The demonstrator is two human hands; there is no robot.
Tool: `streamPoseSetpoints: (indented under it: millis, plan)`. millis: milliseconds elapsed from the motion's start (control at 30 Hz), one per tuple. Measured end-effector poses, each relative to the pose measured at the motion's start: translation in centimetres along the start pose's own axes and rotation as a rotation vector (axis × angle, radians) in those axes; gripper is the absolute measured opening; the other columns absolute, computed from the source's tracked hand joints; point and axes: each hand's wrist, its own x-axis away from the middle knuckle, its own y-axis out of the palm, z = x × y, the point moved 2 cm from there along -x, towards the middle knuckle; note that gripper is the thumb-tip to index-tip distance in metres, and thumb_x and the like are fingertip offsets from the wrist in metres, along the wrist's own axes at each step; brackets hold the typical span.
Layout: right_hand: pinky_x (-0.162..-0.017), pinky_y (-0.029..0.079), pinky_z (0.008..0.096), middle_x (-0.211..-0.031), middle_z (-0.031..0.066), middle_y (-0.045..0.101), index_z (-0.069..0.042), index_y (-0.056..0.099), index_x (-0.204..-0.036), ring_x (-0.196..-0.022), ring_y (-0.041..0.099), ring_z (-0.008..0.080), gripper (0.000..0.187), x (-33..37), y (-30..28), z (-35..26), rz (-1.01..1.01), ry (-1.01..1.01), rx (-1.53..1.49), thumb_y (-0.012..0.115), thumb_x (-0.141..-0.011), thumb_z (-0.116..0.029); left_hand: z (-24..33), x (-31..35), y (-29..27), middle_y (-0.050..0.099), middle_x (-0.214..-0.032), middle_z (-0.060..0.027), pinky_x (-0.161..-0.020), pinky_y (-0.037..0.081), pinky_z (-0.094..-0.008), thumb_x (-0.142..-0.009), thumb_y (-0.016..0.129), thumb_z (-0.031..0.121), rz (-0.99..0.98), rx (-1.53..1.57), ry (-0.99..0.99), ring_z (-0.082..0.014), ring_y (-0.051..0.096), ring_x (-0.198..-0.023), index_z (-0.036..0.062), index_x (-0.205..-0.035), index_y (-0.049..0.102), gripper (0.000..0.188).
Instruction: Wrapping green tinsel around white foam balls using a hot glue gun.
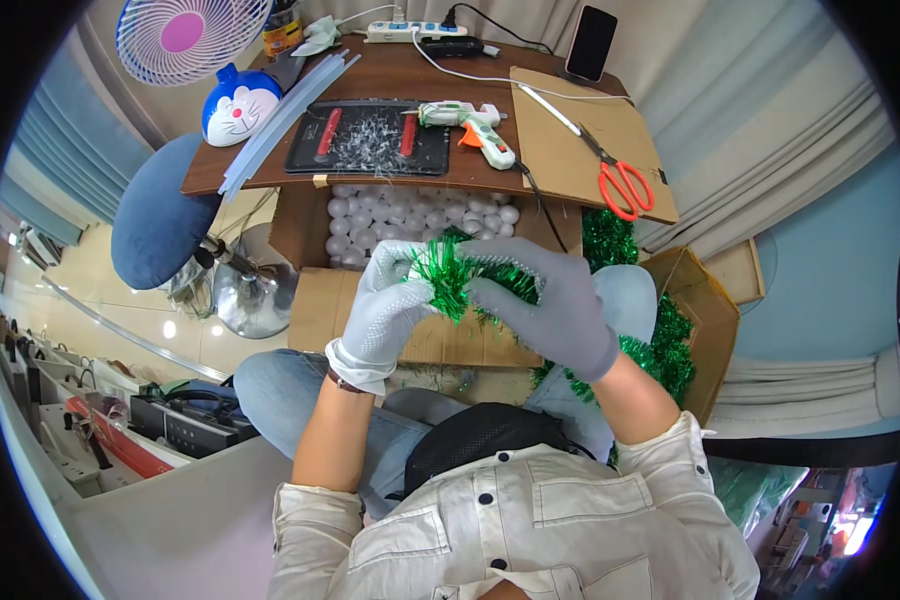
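My left hand [380, 300], in a white dotted glove, pinches one end of a shiny green tinsel garland [446, 278]. Something pale sits under the tinsel at its fingertips, mostly hidden; I cannot tell what it is. My right hand [560, 305], in a grey glove, is closed on the same garland a little to the right. Both hands are over my lap, in front of a box of white balls [410, 212]. More green tinsel [670, 350] trails past my right forearm and over my leg into a cardboard box [718, 325] on the right.
On the brown table [370, 80], a glue gun [478, 128] lies on a black mat [300, 155] littered with glue strands. Orange-handled scissors [622, 180] and a white pen [550, 108] lie on cardboard [540, 160]. Glue sticks [285, 125], a fan [192, 35] and a phone [592, 43] stand nearby.
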Motion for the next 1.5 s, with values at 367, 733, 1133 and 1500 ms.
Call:
streamPoseSetpoints:
  millis: [367,733,1133,1500]
  plan:
    - [-0.059,0.049,0.0298,-0.078,0.014,0.065,-0.005,0.069,-0.102,-0.065,0.063,0.0229,0.029,0.7,2.9,0.2,0.141,-0.175,0.179,0.073,-0.074,-0.009,0.3,0.0,0.7,0.059,-0.111,-0.012,-0.08,0.051,-0.0304,-0.084,0.055,0.002,0.099,-0.093,0.122,-0.0188,0.059,-0.097,0.0038,-0.114,0.048,0.031]
    - [-0.068,0.047,0.0259,-0.081,0.0109,0.066,-0.002,0.069,-0.1,-0.073,0.062,0.0145,0.031,0.1,1.6,2.0,0.169,-0.023,-0.045,0.076,-0.07,-0.007,1.2,-0.1,0.2,0.054,-0.122,-0.0158,-0.091,0.051,-0.0395,-0.09,0.054,0.006,0.026,0.036,0.067,-0.0246,0.058,-0.107,-0.0006,-0.126,0.046,0.037]
    - [-0.073,0.047,0.0262,-0.086,0.0103,0.063,0.002,0.069,-0.094,-0.08,0.06,0.016,0.028,-0.3,1.0,3.5,0.055,-0.004,-0.061,0.072,-0.067,0.002,0.8,-0.4,-1.4,0.06,-0.113,-0.0146,-0.088,0.053,-0.0378,-0.082,0.063,0.004,0.023,-0.092,-0.029,-0.0245,0.063,-0.098,-0.0024,-0.118,0.053,0.038]
    - [-0.097,0.04,0.0304,-0.124,0.0117,0.058,-0.005,0.05,-0.13,-0.11,0.055,0.0167,0.056,-1.2,-2.1,3.5,-0.155,-0.012,-0.261,0.071,-0.08,-0.018,1.5,-0.3,-0.9,0.051,-0.126,-0.0181,-0.098,0.047,-0.0447,-0.083,0.06,0.018,0.012,0.191,-0.154,-0.0316,0.053,-0.116,-0.0036,-0.129,0.04,0.054]
